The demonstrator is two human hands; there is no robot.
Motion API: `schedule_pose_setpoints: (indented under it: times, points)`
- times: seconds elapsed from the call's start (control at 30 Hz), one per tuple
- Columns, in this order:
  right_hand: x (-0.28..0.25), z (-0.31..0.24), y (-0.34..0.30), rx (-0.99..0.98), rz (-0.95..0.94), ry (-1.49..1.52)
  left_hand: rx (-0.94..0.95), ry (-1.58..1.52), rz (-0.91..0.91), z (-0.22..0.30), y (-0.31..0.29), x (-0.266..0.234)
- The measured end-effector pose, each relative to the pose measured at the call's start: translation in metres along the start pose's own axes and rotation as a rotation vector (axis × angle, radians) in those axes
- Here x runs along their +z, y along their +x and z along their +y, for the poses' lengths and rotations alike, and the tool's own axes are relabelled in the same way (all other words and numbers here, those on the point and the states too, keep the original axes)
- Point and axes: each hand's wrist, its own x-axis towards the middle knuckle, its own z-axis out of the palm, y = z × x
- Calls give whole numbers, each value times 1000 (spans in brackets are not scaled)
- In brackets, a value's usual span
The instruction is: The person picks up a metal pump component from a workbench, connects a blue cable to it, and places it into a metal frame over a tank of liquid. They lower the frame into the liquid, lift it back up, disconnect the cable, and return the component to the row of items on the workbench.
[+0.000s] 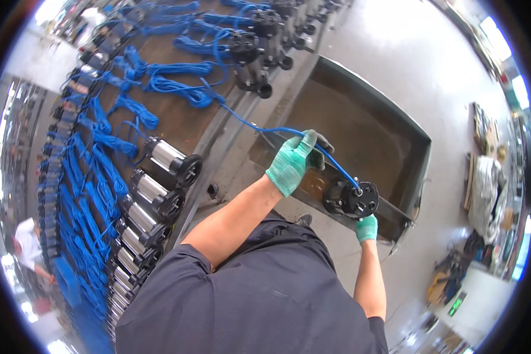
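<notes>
Right hand [367, 229] touches the black pump [366, 202] — fingers (mostly) lost behind it.

We wear thin green knit gloves [287, 170] on our left hand [300, 154] and right hand [367, 229], each ending around the wrist. On the left one we see fine pale ribs, with darker, greyish fingers. Behind the gloves our forearms [236, 224] are bare up to the short, dark grey sleeves [186, 265] of a plain, creased shirt [242, 307]. Between our hands shows the tip of a dark shoe [304, 219].
</notes>
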Motion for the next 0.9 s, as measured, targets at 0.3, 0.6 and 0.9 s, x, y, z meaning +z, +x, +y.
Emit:
schedule_pose_setpoints:
  times: [0.3,0.6,0.9]
  points:
    - [-42,-143,5,182,-471,952,242,46,191,85,-11,-90]
    - [9,-373,4,70,-640,883,376,937,376,262,-46,-148]
    - [142,-521,35,106,-736,834,442,1547,745,294,-73,-290]
